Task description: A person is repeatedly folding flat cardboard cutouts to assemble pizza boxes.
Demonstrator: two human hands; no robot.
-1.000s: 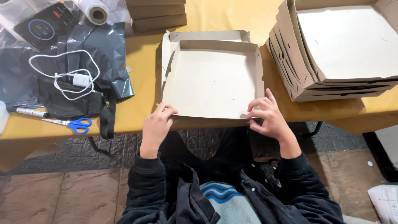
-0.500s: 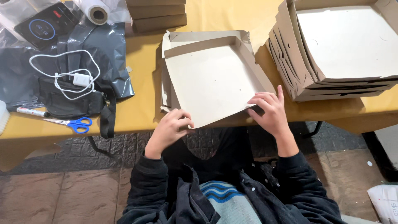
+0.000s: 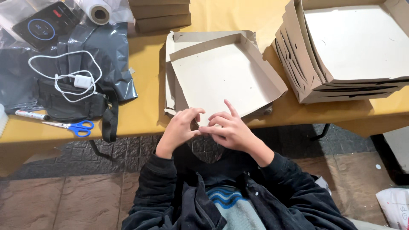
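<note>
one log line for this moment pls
left hand: pinching near corner of box | right hand: same corner, index raised | box: tilted, half-folded, on table | box stack: to the right

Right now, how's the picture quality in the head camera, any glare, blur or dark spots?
Head view: sharp overall, slight softness on the left hand and right hand meeting at the cardboard box corner; mild brightness on the stacked boxes, no hard glare; deep shadow under the yellow table.
</note>
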